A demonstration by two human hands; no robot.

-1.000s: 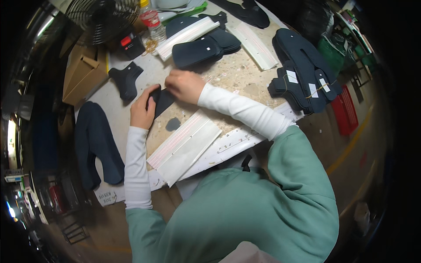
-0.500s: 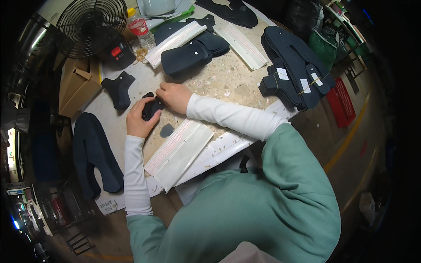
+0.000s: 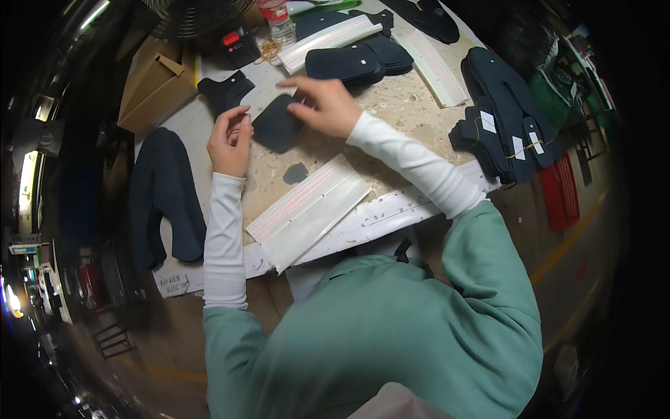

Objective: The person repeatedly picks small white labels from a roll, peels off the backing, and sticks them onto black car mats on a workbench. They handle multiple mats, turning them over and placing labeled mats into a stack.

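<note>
A dark flat foam-like piece with rounded corners (image 3: 278, 126) lies on the speckled table between my hands. My right hand (image 3: 326, 106) is over its right edge, thumb across the edge and index finger stretched out and blurred. My left hand (image 3: 230, 143) stands at the piece's left side with its fingers loosely bent and apart. Whether the left fingertips touch the piece, I cannot tell. Behind my left hand sits a small forked dark piece (image 3: 227, 94). Nearer me lie a small grey scrap (image 3: 295, 174) and a white printed strip (image 3: 307, 213).
Large dark curved pieces (image 3: 167, 188) lie at the left edge. Dark stacks (image 3: 356, 64) and more white strips (image 3: 433, 68) are at the back. Banded dark bundles (image 3: 509, 112) occupy the right. A cardboard box (image 3: 159, 84), fan (image 3: 188, 14) and bottle (image 3: 280, 24) stand at back left.
The dark piece, cupped and mostly hidden by both hands before, now lies flat and exposed between them. My hands have moved apart, and the view has shifted.
</note>
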